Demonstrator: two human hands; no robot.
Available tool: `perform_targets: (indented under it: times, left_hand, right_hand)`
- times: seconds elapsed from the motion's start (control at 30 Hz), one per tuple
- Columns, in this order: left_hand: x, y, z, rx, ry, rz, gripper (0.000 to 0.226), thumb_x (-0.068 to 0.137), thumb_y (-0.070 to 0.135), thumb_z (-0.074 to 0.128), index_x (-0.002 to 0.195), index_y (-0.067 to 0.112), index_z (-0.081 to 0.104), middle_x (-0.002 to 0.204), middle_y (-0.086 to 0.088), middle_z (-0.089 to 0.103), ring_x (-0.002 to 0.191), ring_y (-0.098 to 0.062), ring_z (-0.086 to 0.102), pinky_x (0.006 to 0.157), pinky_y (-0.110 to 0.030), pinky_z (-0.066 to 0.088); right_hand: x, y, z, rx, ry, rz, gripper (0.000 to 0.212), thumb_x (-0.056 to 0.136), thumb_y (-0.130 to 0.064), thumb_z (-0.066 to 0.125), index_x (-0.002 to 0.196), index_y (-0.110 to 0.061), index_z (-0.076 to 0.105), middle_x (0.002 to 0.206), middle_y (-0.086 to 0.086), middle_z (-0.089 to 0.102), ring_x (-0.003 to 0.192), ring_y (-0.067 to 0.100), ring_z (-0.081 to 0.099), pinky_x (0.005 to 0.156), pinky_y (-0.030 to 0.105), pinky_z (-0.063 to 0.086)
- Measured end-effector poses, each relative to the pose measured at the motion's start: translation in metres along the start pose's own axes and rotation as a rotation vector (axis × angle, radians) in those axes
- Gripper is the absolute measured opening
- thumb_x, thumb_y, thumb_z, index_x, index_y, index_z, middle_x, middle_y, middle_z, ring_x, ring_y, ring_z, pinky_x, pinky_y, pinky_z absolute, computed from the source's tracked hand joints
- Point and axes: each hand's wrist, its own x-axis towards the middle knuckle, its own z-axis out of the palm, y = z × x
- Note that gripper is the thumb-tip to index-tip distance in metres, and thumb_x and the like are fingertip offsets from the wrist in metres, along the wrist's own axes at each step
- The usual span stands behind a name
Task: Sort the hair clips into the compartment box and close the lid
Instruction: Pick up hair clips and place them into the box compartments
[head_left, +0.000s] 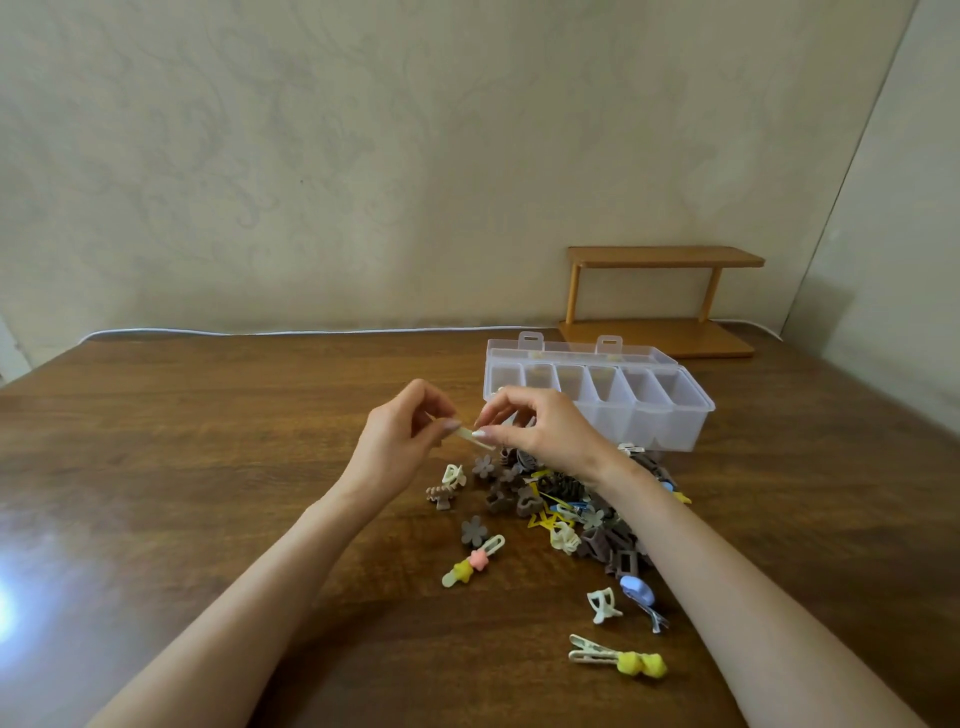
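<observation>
Head view: left hand (396, 441) and right hand (540, 431) are pinching opposite ends of a cream clip (475, 437), just left of the open box (597, 400); pile (566, 509) lying before the box.

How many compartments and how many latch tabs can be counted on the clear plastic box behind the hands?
Compartments in the clear plastic compartment box: 6
Latch tabs on its open lid: 2
Total: 8
</observation>
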Motion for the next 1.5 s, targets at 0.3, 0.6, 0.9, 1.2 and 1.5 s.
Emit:
perform_targets:
  times: [0.3, 0.6, 0.9, 1.2, 1.5]
  left_hand:
    - [0.000, 0.001, 0.001, -0.180, 0.024, -0.086, 0.006, 0.087, 0.008, 0.059, 0.093, 0.006, 0.059, 0.081, -0.007, 0.066, 0.069, -0.010, 0.065, 0.065, -0.018, 0.054]
    - [-0.003, 0.004, 0.007, 0.068, -0.138, -0.006, 0.013, 0.083, 0.030, 0.065, 0.080, 0.020, 0.057, 0.076, 0.010, 0.059, 0.064, -0.001, 0.050, 0.058, -0.015, 0.042]
    - [-0.003, 0.004, 0.006, 0.131, -0.207, 0.053, 0.016, 0.082, 0.035, 0.065, 0.079, 0.021, 0.058, 0.077, 0.012, 0.058, 0.074, -0.008, 0.051, 0.066, -0.027, 0.045]
    - [-0.005, 0.008, 0.008, 0.130, -0.300, 0.080, 0.015, 0.083, 0.034, 0.063, 0.078, 0.021, 0.058, 0.080, 0.010, 0.059, 0.077, -0.006, 0.052, 0.068, -0.025, 0.044]
    - [-0.007, 0.011, 0.007, 0.154, -0.487, 0.136, 0.031, 0.073, 0.053, 0.065, 0.072, 0.023, 0.058, 0.076, 0.016, 0.055, 0.080, -0.003, 0.049, 0.068, -0.014, 0.038]
  right_hand:
    - [-0.003, -0.001, -0.003, 0.093, 0.072, -0.006, 0.010, 0.081, -0.011, 0.070, 0.087, -0.016, 0.064, 0.080, -0.004, 0.063, 0.062, -0.001, 0.054, 0.060, 0.017, 0.046]
    - [0.011, 0.007, -0.021, 0.154, 0.522, -0.040, 0.008, 0.084, -0.008, 0.066, 0.086, -0.014, 0.063, 0.079, 0.002, 0.063, 0.071, 0.014, 0.060, 0.063, 0.024, 0.052]
    - [0.049, 0.004, -0.021, -0.092, 0.531, -0.029, 0.007, 0.082, -0.003, 0.065, 0.080, -0.010, 0.067, 0.088, 0.007, 0.064, 0.071, 0.013, 0.056, 0.066, 0.011, 0.046]
    - [0.039, 0.012, -0.022, -0.265, 0.409, 0.012, 0.021, 0.092, -0.024, 0.057, 0.086, -0.012, 0.072, 0.083, 0.000, 0.070, 0.078, 0.011, 0.060, 0.063, 0.018, 0.041]
    - [0.022, 0.018, -0.020, -0.128, 0.432, -0.005, 0.019, 0.090, -0.021, 0.060, 0.082, -0.010, 0.072, 0.078, 0.002, 0.071, 0.080, 0.017, 0.065, 0.079, 0.040, 0.053]
